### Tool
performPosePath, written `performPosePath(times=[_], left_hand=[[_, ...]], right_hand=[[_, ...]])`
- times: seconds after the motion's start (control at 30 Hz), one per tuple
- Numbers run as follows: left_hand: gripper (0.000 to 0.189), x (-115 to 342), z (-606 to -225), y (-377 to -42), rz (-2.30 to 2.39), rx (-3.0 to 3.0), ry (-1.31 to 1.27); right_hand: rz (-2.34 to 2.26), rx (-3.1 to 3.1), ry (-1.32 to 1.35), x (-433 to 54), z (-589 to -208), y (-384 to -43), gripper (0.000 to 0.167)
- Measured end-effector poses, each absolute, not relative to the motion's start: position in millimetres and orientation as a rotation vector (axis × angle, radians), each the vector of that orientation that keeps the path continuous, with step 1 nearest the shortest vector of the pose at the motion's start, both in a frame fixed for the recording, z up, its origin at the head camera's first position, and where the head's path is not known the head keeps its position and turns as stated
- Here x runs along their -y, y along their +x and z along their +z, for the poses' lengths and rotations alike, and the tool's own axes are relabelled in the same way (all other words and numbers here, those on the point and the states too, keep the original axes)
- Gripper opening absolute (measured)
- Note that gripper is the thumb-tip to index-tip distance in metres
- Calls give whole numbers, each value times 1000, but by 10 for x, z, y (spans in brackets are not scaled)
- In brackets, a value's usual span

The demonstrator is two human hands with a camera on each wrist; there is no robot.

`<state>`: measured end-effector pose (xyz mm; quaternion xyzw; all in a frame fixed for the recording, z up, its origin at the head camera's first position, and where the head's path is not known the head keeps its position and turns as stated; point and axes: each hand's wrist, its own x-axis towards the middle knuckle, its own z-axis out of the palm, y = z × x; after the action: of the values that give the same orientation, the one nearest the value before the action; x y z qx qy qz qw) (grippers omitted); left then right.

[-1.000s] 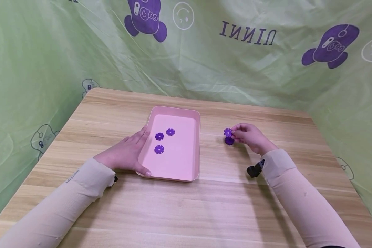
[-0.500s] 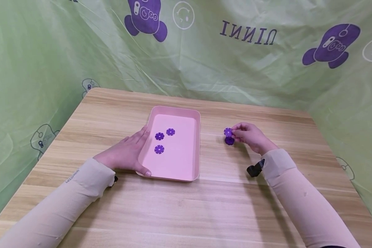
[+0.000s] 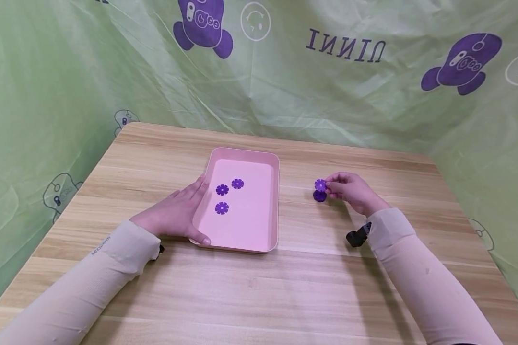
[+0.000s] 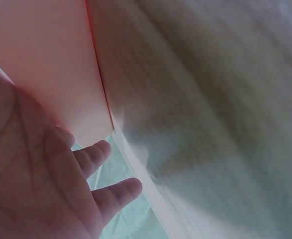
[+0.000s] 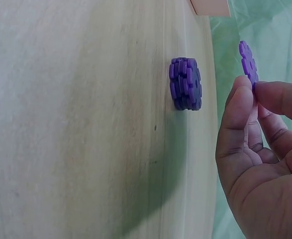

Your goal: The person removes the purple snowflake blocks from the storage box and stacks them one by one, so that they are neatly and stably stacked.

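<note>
Between thumb and fingertip, my right hand [image 3: 349, 190] pinches a purple notched plastic disc [image 5: 248, 62] by its edge. In the right wrist view a short stack of similar purple discs [image 5: 185, 84] stands on the table, a gap away from the held one. My left hand [image 3: 179, 211] rests along the left wall of a pink tray [image 3: 246, 230], fingers spread and thumb over the near corner. Inside the tray lie three flat purple discs, one nearer [image 3: 222, 208] and two farther back. The left wrist view shows the palm and fingers against the tray's outer wall [image 4: 51, 59].
The wood-grain table [image 3: 250, 297] carries the tray left of its middle and the stack to the right. A green printed curtain [image 3: 285, 91] hangs behind the table and along both sides. A small black camera [image 3: 357, 235] is strapped under the right wrist.
My right hand, with the disc pinched in it, has shifted slightly to the right above the stack. The left hand, the tray and the discs in it have stayed put.
</note>
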<state>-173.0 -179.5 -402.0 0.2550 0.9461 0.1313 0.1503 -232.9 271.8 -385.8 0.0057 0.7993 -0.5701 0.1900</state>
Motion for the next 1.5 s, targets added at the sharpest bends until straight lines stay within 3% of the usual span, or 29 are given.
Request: performPosePath(times=[1.5], left_hand=[[153, 1800, -4054, -1761, 401, -2719, 754]], right_hand=[[-1446, -2298, 137, -2771, -4015, -2365, 26]])
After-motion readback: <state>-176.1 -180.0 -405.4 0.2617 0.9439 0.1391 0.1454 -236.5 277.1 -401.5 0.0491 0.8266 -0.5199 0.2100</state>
